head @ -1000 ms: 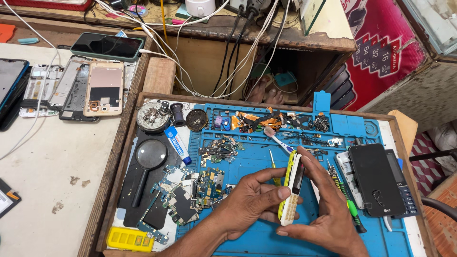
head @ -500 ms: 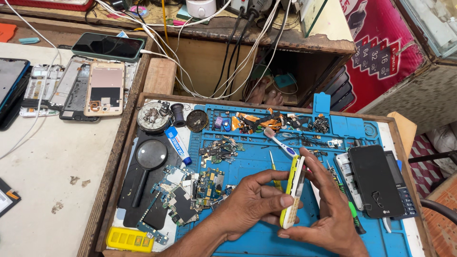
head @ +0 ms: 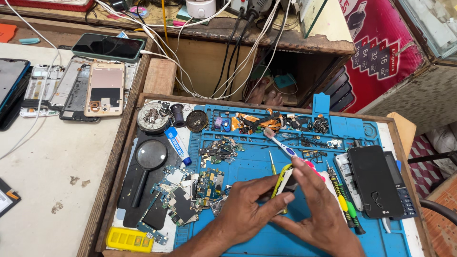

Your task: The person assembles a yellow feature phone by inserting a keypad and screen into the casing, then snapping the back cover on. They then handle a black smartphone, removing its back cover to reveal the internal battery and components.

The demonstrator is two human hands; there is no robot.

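Phone with a yellow rim (head: 284, 183), held on edge between both hands over the blue repair mat (head: 266, 238): the left hand (head: 245, 214) pinches its near end with fingers closed on it, and the right hand (head: 321, 214) grips its far side, fingers curled over the top. Just beyond the right hand lies a toothbrush (head: 278, 143); to that hand's right, screwdrivers (head: 345, 202) and a black phone (head: 373, 181) rest on the mat. Left of the left hand sit loose circuit boards (head: 190, 190), a magnifying glass (head: 148, 159) and a yellow parts box (head: 129, 239). The mat fills a wooden tray (head: 119, 157); farther left, the pale tabletop (head: 52, 190) carries stripped phone frames (head: 102, 88). White cables (head: 238, 52) hang behind.
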